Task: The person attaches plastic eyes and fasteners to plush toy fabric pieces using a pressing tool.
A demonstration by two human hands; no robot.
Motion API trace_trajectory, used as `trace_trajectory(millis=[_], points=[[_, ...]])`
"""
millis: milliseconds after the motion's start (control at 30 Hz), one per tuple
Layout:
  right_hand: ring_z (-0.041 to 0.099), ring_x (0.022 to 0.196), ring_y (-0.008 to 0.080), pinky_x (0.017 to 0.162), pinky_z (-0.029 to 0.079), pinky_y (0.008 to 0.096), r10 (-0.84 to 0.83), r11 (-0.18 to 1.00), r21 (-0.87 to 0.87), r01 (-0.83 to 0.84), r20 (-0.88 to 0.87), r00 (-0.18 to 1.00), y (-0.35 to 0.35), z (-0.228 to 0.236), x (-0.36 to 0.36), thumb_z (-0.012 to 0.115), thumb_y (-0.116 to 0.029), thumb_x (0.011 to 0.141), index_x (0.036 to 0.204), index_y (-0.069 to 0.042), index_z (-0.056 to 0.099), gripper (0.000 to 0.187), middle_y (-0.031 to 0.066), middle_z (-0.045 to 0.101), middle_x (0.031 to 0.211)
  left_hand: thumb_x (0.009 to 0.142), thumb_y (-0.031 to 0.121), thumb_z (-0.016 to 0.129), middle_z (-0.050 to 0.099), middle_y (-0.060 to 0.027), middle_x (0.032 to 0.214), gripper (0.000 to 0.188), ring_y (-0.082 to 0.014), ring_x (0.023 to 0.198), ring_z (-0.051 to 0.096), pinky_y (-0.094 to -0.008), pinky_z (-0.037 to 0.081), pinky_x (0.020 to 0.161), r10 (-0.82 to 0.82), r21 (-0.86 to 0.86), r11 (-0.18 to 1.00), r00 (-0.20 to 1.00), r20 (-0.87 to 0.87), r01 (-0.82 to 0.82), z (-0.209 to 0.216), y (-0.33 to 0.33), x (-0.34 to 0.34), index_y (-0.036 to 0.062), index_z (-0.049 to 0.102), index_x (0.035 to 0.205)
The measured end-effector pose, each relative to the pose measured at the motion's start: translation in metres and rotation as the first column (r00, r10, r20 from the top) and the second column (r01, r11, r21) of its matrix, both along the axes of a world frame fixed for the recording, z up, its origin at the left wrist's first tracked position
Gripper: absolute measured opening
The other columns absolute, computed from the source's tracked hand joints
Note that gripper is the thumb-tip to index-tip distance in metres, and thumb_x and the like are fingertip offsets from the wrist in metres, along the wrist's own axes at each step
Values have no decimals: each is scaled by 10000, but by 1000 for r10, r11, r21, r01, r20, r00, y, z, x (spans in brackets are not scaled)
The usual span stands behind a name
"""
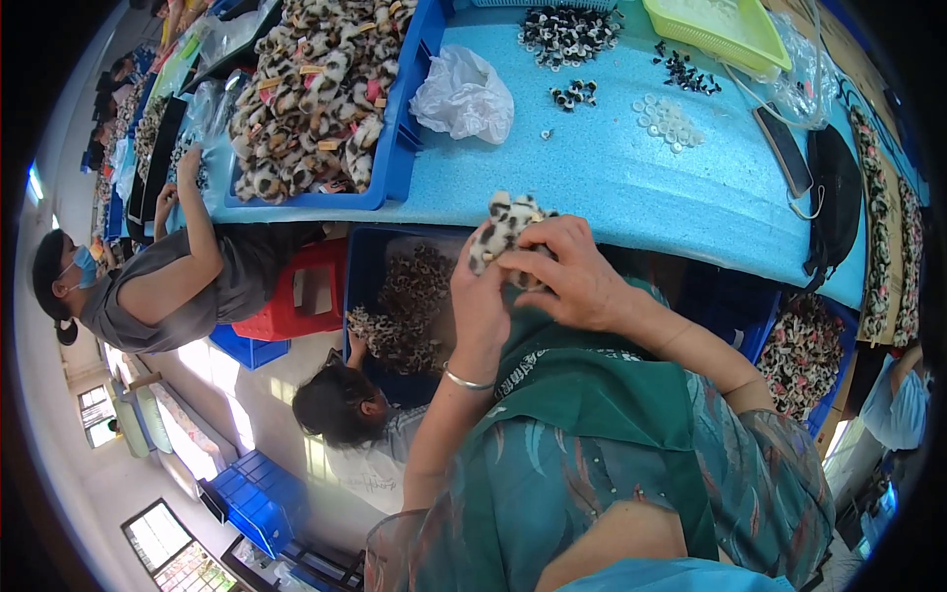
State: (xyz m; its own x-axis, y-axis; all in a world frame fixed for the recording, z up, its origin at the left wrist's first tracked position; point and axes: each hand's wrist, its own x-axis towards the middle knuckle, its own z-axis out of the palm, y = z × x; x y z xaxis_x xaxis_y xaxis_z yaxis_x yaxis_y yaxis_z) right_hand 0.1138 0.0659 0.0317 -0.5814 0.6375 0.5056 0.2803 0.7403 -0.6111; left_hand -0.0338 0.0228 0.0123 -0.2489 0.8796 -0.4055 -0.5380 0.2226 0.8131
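Observation:
A white plush piece with black spots (505,223) is held up between my two hands, just over the near edge of the table. My left hand (481,286) grips it from the left side, a silver bangle on that wrist. From the right, my right hand (567,271) closes its thumb and fingers on the lower part of the plush. What lies under my fingertips is hidden. Beyond my hands, the blue tabletop (582,168) carries a heap of small black and white parts (570,36), a smaller cluster of them (573,95) and clear round washers (668,120).
At left stands a blue tray (409,109) heaped with spotted plush pieces, beside a crumpled white plastic bag (464,94). A yellow-green basket (725,35), a phone (784,148) and a black bag (835,197) lie right. One person (340,405) reaches into a bin (360,266); another (168,286) works left.

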Motion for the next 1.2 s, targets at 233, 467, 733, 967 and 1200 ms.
trace_trajectory(millis=[233,467,733,967,1200], points=[[539,887,244,737,435,306,118,910,-376,-176,-173,978,14,-13,30,569,130,690,985,-17,609,331,103,546,971,775,19,717,521,-113,1276,697,-198,1142,531,-315,429,984,-288,152,941,951,-109,302,25,-10,-9,31,415,1403],[547,844,151,755,427,279,88,722,-660,-209,-212,973,20,2,42,633,-73,840,944,2,608,131,65,580,927,743,-27,754,580,-78,1113,321,-148,1051,535,-283,454,898,-373,162,909,923,-94,384,8,-12,-3,2,574,1008],[626,784,177,703,494,301,-412,855,-310,416,82,907,136,-16,75,602,-136,897,990,-54,655,135,90,658,884,810,9,724,623,-49,1038,329,-117,942,604,-256,504,823,-322,6,946,944,77,323,11,-21,11,-19,565,1096],[615,804,244,718,492,345,-278,951,-40,306,321,905,213,-28,88,637,-101,857,993,-33,625,152,115,611,906,841,65,717,646,-46,1016,334,-98,904,614,-240,512,792,-273,21,962,958,89,272,7,-14,12,-6,562,1129],[620,830,246,751,499,346,-227,973,73,218,456,860,223,-32,93,640,-72,839,958,-9,578,148,128,606,903,903,70,623,667,-77,995,253,-129,851,647,-253,529,760,-163,-34,984,969,184,172,3,-6,10,-31,571,1129]])
